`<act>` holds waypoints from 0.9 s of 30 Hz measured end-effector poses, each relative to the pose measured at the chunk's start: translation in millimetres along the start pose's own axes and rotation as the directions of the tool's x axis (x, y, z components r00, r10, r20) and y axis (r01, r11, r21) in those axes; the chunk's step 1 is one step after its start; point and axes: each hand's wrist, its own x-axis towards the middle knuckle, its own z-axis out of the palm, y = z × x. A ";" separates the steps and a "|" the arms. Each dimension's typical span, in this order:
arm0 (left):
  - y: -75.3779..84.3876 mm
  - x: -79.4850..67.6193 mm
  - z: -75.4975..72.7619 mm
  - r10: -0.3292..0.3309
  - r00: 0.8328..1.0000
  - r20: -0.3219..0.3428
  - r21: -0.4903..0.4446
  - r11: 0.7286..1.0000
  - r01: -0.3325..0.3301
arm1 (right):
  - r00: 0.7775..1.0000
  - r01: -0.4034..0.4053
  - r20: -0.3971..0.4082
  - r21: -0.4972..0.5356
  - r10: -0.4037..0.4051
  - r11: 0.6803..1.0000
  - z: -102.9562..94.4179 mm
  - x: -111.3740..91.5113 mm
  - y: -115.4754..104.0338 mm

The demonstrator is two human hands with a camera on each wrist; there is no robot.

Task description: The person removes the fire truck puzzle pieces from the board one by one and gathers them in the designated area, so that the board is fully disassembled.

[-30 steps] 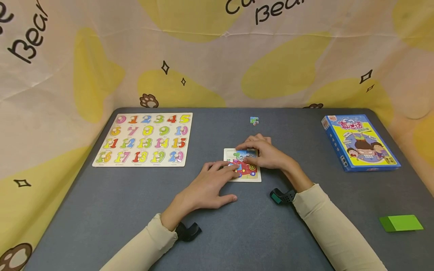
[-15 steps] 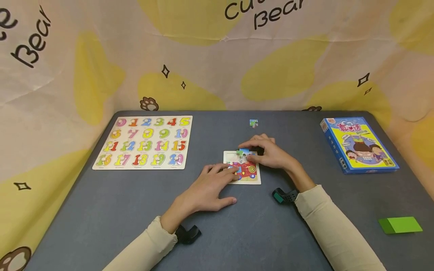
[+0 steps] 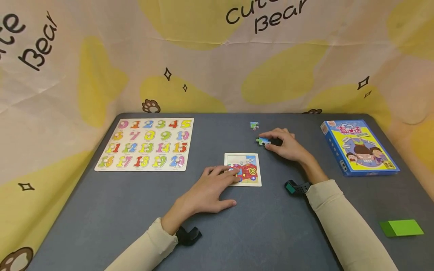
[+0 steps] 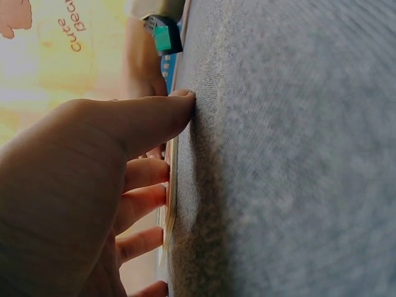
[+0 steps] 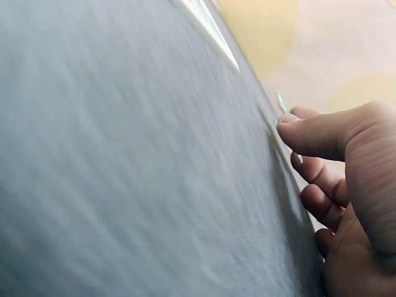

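1. Left hand (image 3: 207, 190): we record straight, relaxed fingers, apart from one another, laid over the left border of the picture puzzle (image 3: 235, 159). Its thumb stands well away from the fingers, nearer to us.
2. Green block (image 3: 403, 228): we place it towards the right edge of the desk (image 3: 237, 241), well apart from both hands.
3. Position of the picture puzzle: flat, around the middle of the desk. We make out a printed red vehicle, blue at the far right corner and pale base with printed lines at the far left.
4. Right hand (image 3: 285, 146): beyond the puzzle's far right corner, thumb and index finger clamped on a green-and-blue piece (image 3: 263, 141). We cannot tell whether that piece touches the desk.
5. Game box (image 3: 362, 146): near the desk's far right corner, yellow cover facing up, blue sides.
6. Number board (image 3: 156, 141): near the far left corner; we count four rows of coloured numerals.
7. Loose piece (image 3: 254, 125): near the middle of the far edge.
8. Printed cloth (image 3: 203, 37): behind the far edge; we read "Bear" on it.
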 end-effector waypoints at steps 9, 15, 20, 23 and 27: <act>-1.1 0.9 -1.7 0.018 1.000 0.005 -0.006 1.000 -0.018 | 0.993 -0.114 -0.034 -0.017 0.113 0.993 -16.0 7.8 14.6; -1.2 -0.4 -2.4 0.018 1.000 0.010 -0.006 1.000 -0.018 | 0.990 -0.131 -0.053 -0.025 0.129 0.991 -19.4 14.7 21.0; -1.3 -1.4 -1.4 -0.003 1.000 0.030 -0.014 1.000 0.003 | 0.987 -0.147 -0.069 -0.041 0.144 0.988 -21.2 22.2 23.5; -1.4 -2.1 -0.5 -0.012 0.999 0.038 -0.019 1.000 0.012 | 0.983 -0.172 -0.066 -0.044 0.169 0.984 -22.0 26.2 23.6; -0.8 -2.2 0.1 -0.013 0.999 0.036 -0.016 1.000 0.014 | 0.980 -0.191 -0.067 -0.055 0.188 0.980 -22.4 31.2 26.2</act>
